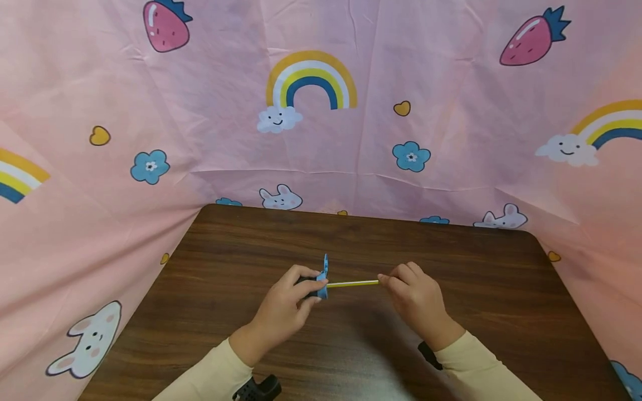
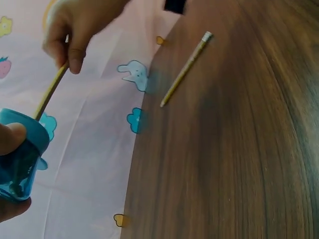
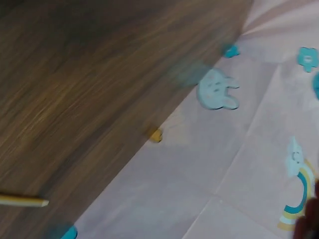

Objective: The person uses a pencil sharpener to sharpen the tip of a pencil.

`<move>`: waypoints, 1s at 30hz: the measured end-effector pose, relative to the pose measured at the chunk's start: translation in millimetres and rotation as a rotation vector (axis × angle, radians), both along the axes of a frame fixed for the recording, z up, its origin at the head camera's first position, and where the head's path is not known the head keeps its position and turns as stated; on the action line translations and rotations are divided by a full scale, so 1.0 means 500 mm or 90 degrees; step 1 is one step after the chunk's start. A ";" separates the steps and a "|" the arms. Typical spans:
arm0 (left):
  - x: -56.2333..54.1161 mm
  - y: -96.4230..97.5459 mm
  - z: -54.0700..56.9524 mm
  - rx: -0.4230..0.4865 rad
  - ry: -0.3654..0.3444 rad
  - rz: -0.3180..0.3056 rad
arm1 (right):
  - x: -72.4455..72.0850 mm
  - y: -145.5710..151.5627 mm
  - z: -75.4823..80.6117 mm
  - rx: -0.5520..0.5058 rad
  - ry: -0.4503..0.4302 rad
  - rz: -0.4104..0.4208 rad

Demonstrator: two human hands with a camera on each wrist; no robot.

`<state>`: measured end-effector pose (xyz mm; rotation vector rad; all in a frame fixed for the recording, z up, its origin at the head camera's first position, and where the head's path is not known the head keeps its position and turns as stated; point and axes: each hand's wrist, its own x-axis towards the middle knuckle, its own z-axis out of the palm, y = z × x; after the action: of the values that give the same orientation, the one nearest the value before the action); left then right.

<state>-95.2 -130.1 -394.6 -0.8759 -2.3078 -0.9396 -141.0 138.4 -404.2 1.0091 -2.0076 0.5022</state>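
Above the table, my left hand (image 1: 281,306) grips a blue pencil sharpener (image 1: 322,287) by its sides, fingers and thumb around it. Its thin lid (image 1: 325,263) stands upright at the rim, and its see-through body (image 2: 17,174) shows dark inside. One end of a yellow and white striped pencil (image 1: 353,284) meets the sharpener's face. At the pencil's other end, my right hand (image 1: 418,298) pinches it between thumb and fingers. A second pencil (image 2: 187,68) lies on the tabletop, seen in both wrist views; my right hand hides it in the head view.
The dark wood table (image 1: 241,239) has rounded far corners. Pink cloth (image 1: 371,184) printed with rainbows, rabbits and flowers hangs behind it and along both sides. Black wrist devices show below the left hand (image 1: 258,388) and beside the right wrist.
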 end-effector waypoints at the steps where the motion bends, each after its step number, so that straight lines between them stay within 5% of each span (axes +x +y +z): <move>1: -0.001 0.000 -0.001 -0.016 0.021 0.000 | 0.003 0.002 0.007 0.016 -0.068 -0.001; 7: -0.004 -0.005 -0.019 -0.055 0.087 -0.028 | 0.001 0.018 0.061 0.097 -0.548 0.065; 10: -0.002 -0.005 -0.028 -0.046 0.095 -0.039 | -0.004 0.022 0.076 0.117 -0.632 0.084; 13: -0.002 -0.004 -0.032 -0.036 0.099 -0.030 | -0.003 0.021 0.073 0.138 -0.570 0.055; 20: -0.007 -0.003 -0.031 -0.023 0.086 -0.003 | 0.001 0.009 0.038 0.156 -0.265 -0.047; 30: -0.004 -0.009 -0.025 0.054 0.014 0.020 | -0.005 0.004 -0.004 0.032 0.021 -0.012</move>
<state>-97.0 -134.6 -407.3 -0.8093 -2.2389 -1.0024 -143.7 140.4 -406.0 1.0205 -2.0078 0.4248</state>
